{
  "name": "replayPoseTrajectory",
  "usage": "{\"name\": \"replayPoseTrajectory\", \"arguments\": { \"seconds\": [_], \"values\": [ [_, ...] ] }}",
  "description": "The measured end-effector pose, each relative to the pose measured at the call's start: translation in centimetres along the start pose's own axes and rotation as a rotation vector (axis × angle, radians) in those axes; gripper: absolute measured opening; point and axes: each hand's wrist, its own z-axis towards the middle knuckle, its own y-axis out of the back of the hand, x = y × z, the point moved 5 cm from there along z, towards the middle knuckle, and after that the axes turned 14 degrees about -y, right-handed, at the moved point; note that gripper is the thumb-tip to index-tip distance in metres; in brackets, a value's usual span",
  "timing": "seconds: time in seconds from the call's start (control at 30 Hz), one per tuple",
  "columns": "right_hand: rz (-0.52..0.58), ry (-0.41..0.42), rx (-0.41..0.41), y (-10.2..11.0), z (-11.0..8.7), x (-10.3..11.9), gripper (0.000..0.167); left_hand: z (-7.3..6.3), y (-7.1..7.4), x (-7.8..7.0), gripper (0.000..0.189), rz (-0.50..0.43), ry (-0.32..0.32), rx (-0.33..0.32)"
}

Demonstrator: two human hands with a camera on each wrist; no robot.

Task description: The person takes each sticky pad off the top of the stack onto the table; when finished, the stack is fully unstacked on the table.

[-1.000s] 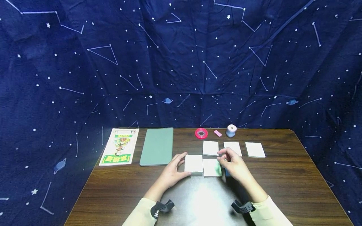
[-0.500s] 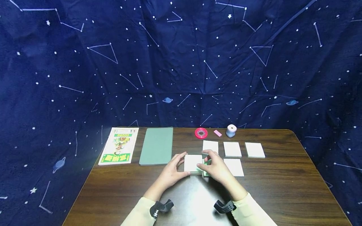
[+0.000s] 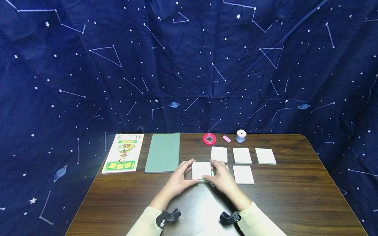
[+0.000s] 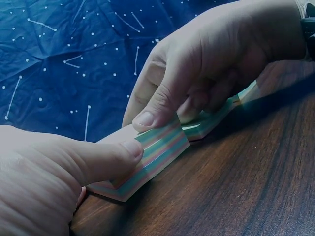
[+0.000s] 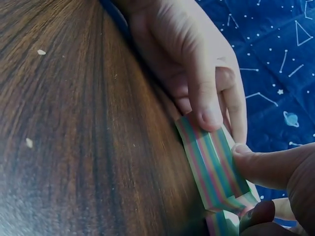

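Note:
A short stack of square memo pads [image 3: 201, 168], white on top with rainbow-striped edges, sits on the table between both hands. My left hand [image 3: 178, 178] grips its left side, thumb at the near face and fingers round the far side. From the right, my right hand [image 3: 224, 180] pinches the upper pad of the stack, its thumb at the near right corner. In the left wrist view the striped edges [image 4: 157, 160] show under both thumbs. Another memo pad [image 3: 226, 167] lies just right of the stack, mostly hidden behind the right hand.
Right of the hands lies a memo pad [image 3: 243, 174], with several more [image 3: 242, 155] in a row behind. Along the back stand a red ring-shaped spool [image 3: 209, 139], a pink eraser-like block [image 3: 226, 139] and a blue-white roll [image 3: 240, 136]. A green notebook [image 3: 162, 153] and printed booklet [image 3: 123, 153] lie left.
My right hand has moved left from the pads on the right to the stack, and its thumb and fingers have come onto the upper pad. The left hand has kept its grip.

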Motion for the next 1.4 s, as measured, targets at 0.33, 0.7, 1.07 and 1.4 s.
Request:
{"name": "replayPoseTrajectory", "arguments": {
  "seconds": [0.33, 0.7, 1.07, 1.4],
  "values": [
    [0.004, 0.046, -0.032, 0.1, -0.2, 0.1, 0.069, 0.0, 0.1, 0.1, 0.092, 0.010, -0.003, 0.012],
    [0.087, 0.128, -0.087, 0.9, -0.6, 0.7, 0.061, -0.1, 0.3, 0.2, 0.090, 0.013, -0.019, -0.010],
    [0.600, 0.099, -0.125, 6.1, -1.1, -0.8, 0.036, 0.0, 0.0, 0.2, 0.089, 0.011, -0.032, 0.008],
    [0.690, -0.066, -0.309, 12.0, -1.7, -7.5, 0.035, -0.1, 0.1, 0.3, 0.093, 0.032, 0.001, 0.008]
  ]
}}
